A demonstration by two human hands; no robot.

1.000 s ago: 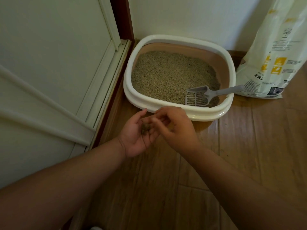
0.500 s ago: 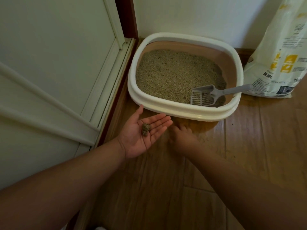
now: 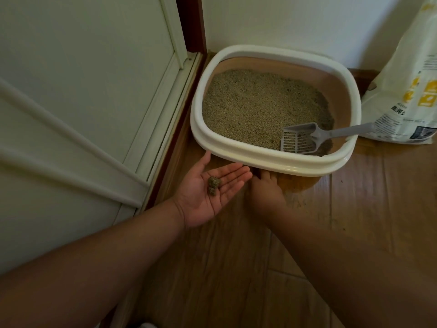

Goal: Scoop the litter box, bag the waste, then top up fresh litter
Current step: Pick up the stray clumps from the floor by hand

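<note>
While the left hand point(image 3: 208, 192) lies palm up, fingers straight, with a litter clump point(image 3: 214, 185) on it, the right hand point(image 3: 266, 191) reaches to the floor point(image 3: 236, 268) below the litter box point(image 3: 272, 159) (its grip cannot be told); the scoop point(image 3: 305, 139) rests inside the box.

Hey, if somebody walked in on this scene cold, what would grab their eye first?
Probably the cream-rimmed plastic litter box in the corner, filled with tan granular litter, with a grey slotted plastic scoop lying at its right end, handle resting over the rim. Just in front of it, the left hand lies palm up with a small brownish clump of litter on it, while the right hand reaches down to the wooden floor beside it.
</note>
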